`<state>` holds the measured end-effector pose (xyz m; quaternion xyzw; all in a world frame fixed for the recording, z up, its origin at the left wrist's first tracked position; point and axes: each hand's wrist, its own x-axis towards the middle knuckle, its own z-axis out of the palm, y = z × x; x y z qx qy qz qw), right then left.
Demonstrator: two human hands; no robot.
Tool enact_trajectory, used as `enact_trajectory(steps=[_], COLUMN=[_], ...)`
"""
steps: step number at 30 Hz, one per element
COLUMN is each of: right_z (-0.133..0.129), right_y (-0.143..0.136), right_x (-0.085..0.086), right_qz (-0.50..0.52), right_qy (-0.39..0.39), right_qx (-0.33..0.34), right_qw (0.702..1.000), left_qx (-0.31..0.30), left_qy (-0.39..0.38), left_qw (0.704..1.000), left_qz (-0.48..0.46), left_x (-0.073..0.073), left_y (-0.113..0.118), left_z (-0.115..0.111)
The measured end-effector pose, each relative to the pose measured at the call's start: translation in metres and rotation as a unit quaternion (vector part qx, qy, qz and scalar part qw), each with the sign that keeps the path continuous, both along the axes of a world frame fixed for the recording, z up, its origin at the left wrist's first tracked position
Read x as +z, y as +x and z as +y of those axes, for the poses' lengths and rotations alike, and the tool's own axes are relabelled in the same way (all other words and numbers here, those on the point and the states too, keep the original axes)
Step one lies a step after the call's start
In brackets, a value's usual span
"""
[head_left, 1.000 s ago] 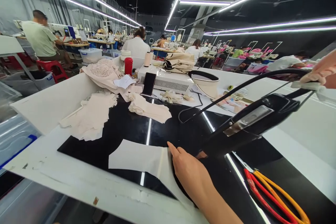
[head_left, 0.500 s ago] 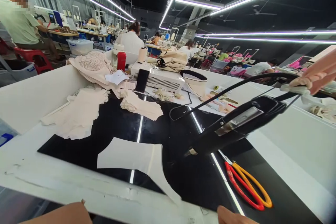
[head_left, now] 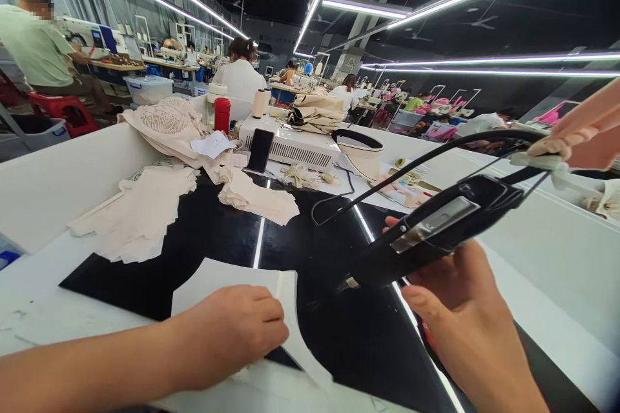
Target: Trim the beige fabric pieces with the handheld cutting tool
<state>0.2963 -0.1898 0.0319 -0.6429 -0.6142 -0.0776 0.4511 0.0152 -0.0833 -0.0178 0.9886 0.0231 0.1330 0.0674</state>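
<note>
My left hand [head_left: 237, 329] is over a white curved pattern piece [head_left: 208, 284] on the glossy black table panel [head_left: 358, 335]. Its fingers are curled under, and what they hold, if anything, is hidden. At the right hangs a black hand-held tool [head_left: 436, 232] with a pointed metal tip, a metal plate on its side and a black cable. My right hand [head_left: 475, 322] is open around it, fingers behind the body, thumb apart on the near side. I cannot tell whether the fingers touch it. My right hand mostly covers the red-handled scissors.
Stacked pale fabric pieces [head_left: 140, 213] lie at left, with a smaller stack [head_left: 256, 197] farther back. Behind are a phone [head_left: 260, 150], a red bottle [head_left: 221, 115] and a white vented box [head_left: 295, 142]. Pinkish fabric-like strips [head_left: 581, 132] suspend the tool. Co-workers sit beyond.
Both hands have come up from the lower edge: the left over the white pattern piece, the right around the hanging tool and in front of the scissors. The view has shifted slightly.
</note>
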Motion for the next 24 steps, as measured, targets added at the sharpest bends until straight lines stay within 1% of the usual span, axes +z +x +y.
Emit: enact_trajectory(steps=[1,2,3,4,5,7,11,14,17,21,24], right_z=[0.011,0.021,0.030,0.039,0.046,0.056,0.069,0.078,0.087,0.093,0.093], right_y=[-0.011,-0.021,-0.030,-0.038,-0.044,-0.052,-0.060,-0.061,-0.061,-0.061,-0.064], right_x=[0.003,0.005,0.007,0.009,0.009,0.009,0.001,-0.007,-0.014,-0.018,-0.018], right_qz=[0.105,0.185,0.238,0.270,0.281,0.279,0.285,0.319,0.348,0.356,0.368], right_qy=[0.046,0.091,0.134,0.169,0.196,0.222,0.219,0.225,0.233,0.229,0.223], right_qx=[0.031,0.050,0.054,0.054,0.055,0.063,0.096,0.121,0.151,0.179,0.184], right_qw=[0.993,0.977,0.960,0.946,0.938,0.932,0.928,0.913,0.895,0.888,0.884], left_qx=[-0.003,-0.009,-0.013,-0.016,-0.017,-0.016,-0.024,-0.021,-0.005,0.012,0.008], left_qy=[0.024,0.044,0.060,0.075,0.089,0.116,0.162,0.180,0.180,0.185,0.183], left_qw=[1.000,0.999,0.998,0.997,0.996,0.993,0.985,0.981,0.978,0.973,0.972], left_qz=[0.001,-0.003,-0.008,-0.015,-0.022,-0.034,-0.054,-0.075,-0.102,-0.139,-0.146], left_x=[-0.003,-0.007,-0.012,-0.016,-0.021,-0.030,-0.042,-0.046,-0.048,-0.050,-0.048], left_y=[0.009,0.018,0.025,0.032,0.037,0.044,0.046,0.043,0.040,0.040,0.040], left_z=[0.006,0.012,0.017,0.021,0.024,0.028,0.024,0.015,0.007,0.002,0.001])
